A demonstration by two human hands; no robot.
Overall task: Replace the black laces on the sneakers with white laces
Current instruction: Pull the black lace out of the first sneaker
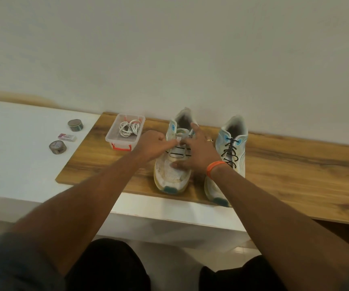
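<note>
On the board: two sneakers stand side by side near its back edge, heels to the wall, toes to us.
Board [295, 164]: we see a wooden plank that lies across a white worktop [22, 154]; its left end stops near the middle of the worktop.
Left sneaker [172, 171]: white mesh toe, with black lace [177, 154] running in a few straight bars across the lower eyelets; the upper eyelets look unlaced.
Right sneaker [232, 148]: just beside the left one, laced in black [230, 152] up to the top.
Left hand [152, 145]: we have it over the left sneaker's left side, fingers curled tight at the lace area; it seems to pinch something pale there, but we cannot tell what.
Right hand [196, 152]: fingers straight and spread, lying over the tongue and right side of the left sneaker, thumb on the mesh toe; an orange band [213, 168] is on the wrist.
Box [125, 131]: clear plastic with red clips, at the board's back left corner, just left of the left sneaker; white laces [129, 128] lie coiled in it.
Worktop, left part: two small round tins [75, 124] [58, 147] and a small flat packet [67, 137] between them.
</note>
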